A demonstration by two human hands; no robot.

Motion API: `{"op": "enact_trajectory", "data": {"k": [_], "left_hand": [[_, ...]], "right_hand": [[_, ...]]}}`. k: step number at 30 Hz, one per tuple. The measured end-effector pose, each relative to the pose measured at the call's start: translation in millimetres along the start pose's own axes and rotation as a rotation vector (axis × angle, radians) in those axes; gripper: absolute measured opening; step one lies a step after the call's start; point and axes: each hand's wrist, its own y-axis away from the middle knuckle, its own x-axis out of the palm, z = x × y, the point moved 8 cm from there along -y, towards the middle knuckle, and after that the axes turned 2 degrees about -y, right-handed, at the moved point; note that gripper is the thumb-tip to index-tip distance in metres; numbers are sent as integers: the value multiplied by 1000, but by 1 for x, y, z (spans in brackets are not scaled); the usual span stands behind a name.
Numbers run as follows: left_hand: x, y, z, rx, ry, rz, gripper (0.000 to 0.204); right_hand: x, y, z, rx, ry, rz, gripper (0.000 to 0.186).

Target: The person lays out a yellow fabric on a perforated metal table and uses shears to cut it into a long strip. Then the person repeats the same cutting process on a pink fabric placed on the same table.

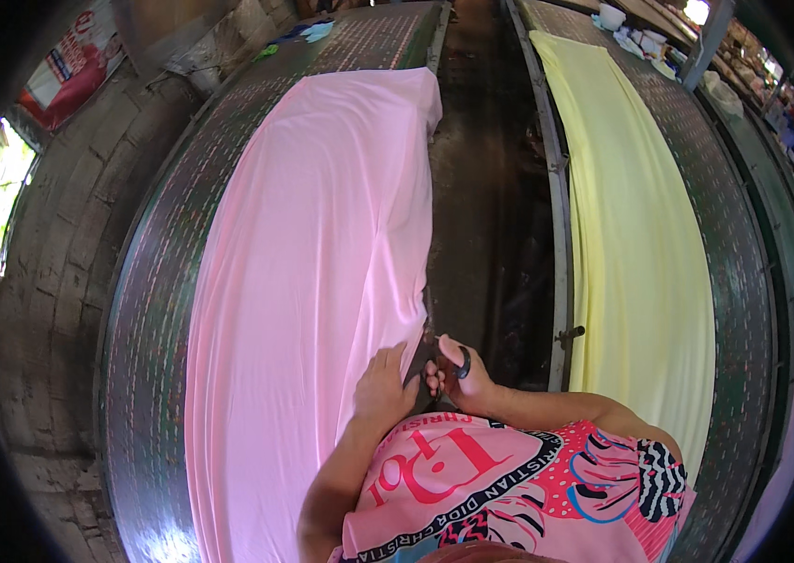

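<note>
Nearby, yellow cloth (636, 235) across aisle (486, 206)

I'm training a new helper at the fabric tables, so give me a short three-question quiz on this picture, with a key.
1. True or false: the left hand lies flat on the pink cloth.
2. What does the right hand hold? A) a paint brush B) small dark-handled scissors C) a cup
3. Fill in: the cloth on the table to the person's right is ____ in colour.

Key:
1. True; it rests on the cloth near its right edge.
2. B; the fingers are closed through the handle, close to the pink cloth's edge.
3. Yellow; the yellow cloth runs along that table, across the dark aisle.
</note>
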Motion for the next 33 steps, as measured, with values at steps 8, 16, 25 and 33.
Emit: {"op": "enact_trajectory", "data": {"k": [8, 16, 25, 33], "left_hand": [[69, -62, 29, 37, -318, 107, 12], [71, -71, 27, 94, -377, 31, 10], [62, -73, 10, 176, -382, -140, 10], [70, -71, -1, 208, -453, -7, 24]], "right_hand": [[-14, -13, -20, 76, -80, 162, 50], [-18, -26, -36, 163, -134, 336, 73], [-19, 10, -25, 115, -258, 304, 69], [-33, -11, -28, -27, -139, 185, 76]]}}
